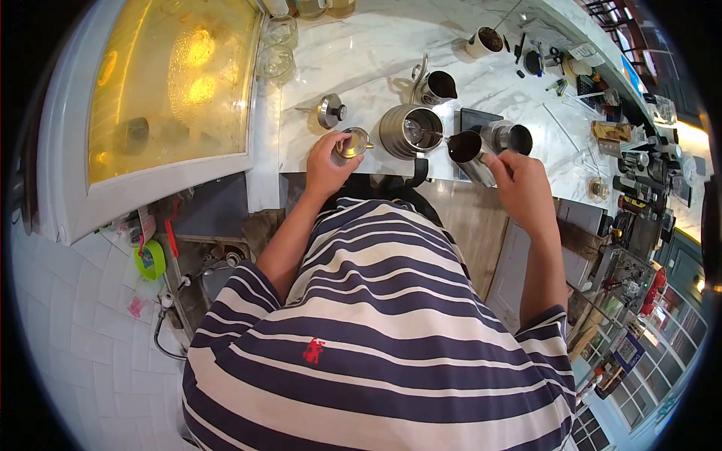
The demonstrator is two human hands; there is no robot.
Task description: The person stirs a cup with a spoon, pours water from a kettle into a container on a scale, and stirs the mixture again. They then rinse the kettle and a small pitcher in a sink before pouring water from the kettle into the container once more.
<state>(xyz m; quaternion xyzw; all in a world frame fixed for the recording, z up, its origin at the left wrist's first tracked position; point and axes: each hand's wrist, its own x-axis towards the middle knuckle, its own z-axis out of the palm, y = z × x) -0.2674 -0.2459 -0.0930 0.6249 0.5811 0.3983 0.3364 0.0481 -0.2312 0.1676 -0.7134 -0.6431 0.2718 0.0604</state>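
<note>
My right hand [519, 184] is closed around a metal pitcher [474, 161], which tilts left toward an open steel kettle [398, 135]. A thin clear stream seems to run from the pitcher's lip into the kettle's mouth. My left hand [329, 167] grips a small shiny cup [353, 141], with a yellowish tint inside, just left of the kettle. Behind that hand lies a steel lid [329, 111] with a black knob. The kettle's black handle [420, 173] points toward me, over the counter's front edge.
Another metal pitcher [438, 88] stands behind the kettle, and a steel cup [517, 138] sits to its right on the marble counter [361, 60]. A paper cup [483, 42] with dark contents is farther back. Drinking glasses [276, 63] stand beside the lit, fogged cabinet [169, 90] on the left.
</note>
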